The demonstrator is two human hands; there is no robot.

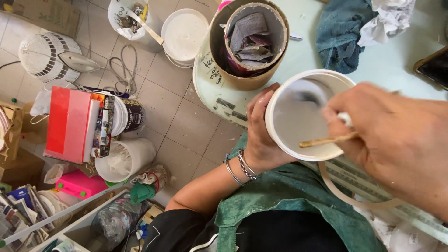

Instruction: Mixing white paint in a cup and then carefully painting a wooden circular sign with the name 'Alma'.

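Observation:
My left hand (260, 135) wraps around the side of a white plastic tub (298, 116) with pale liquid inside, holding it tilted over my lap. Two metal bracelets circle that wrist. My right hand (392, 135) hovers at the tub's right rim and pinches a thin wooden stick (326, 140) whose end reaches across the tub's opening. A green cloth (280, 196) covers my lap beneath the tub.
A cardboard tube (249, 42) stuffed with sandpaper scraps stands on the pale round table (396, 65), beside a blue rag (343, 32) and crumpled paper (387, 18). On the tiled floor sit white buckets (184, 35), a red box (70, 123), a wicker shade (46, 58) and clutter.

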